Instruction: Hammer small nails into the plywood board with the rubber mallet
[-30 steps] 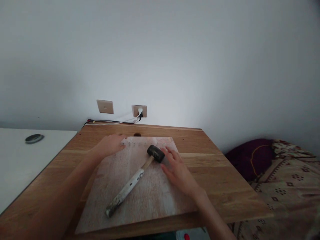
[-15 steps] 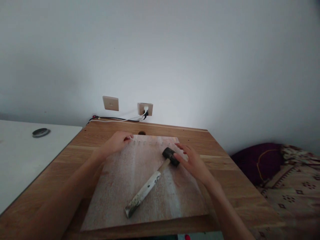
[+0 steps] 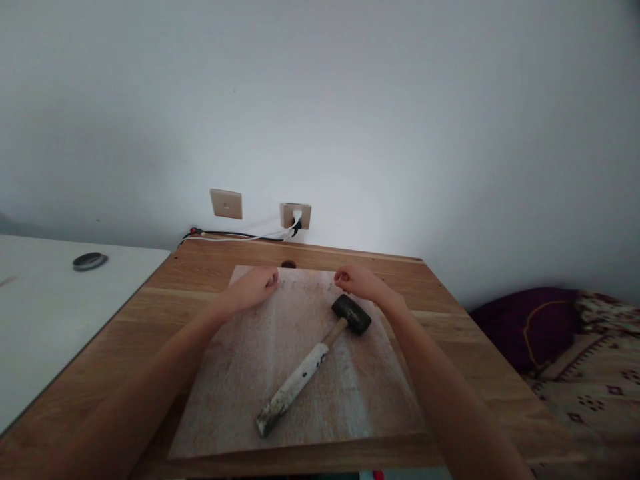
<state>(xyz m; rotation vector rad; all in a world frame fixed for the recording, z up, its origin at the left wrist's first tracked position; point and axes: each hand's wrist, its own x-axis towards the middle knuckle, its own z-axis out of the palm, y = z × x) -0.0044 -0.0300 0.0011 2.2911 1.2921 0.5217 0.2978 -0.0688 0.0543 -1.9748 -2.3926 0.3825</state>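
A pale, worn wooden board [image 3: 280,360] lies on the table. Along its far edge runs a row of small thin nails [image 3: 305,285], several of them standing upright. My left hand [image 3: 256,287] is at the left end of this row, fingers closed; what they pinch is too small to make out. At the row's right end my right hand [image 3: 361,283] has thumb and fingertips pinched together, with a tiny pale bit between them that I cannot identify. A mallet [image 3: 297,379] with a black head and white-painted handle rests diagonally on the board, untouched, its head just below my right hand.
The wooden table [image 3: 460,353] meets the wall, where cables [image 3: 240,236] run to a socket [image 3: 296,216]. At left, a white surface [image 3: 45,313] holds a round grey lid-like item [image 3: 90,261]. Patterned fabric [image 3: 600,373] and a purple cloth [image 3: 525,327] lie at right.
My right hand has moved from beside the mallet head, fingers spread, to the right end of the nail row and closed in a pinch. My left hand has stayed near the left end.
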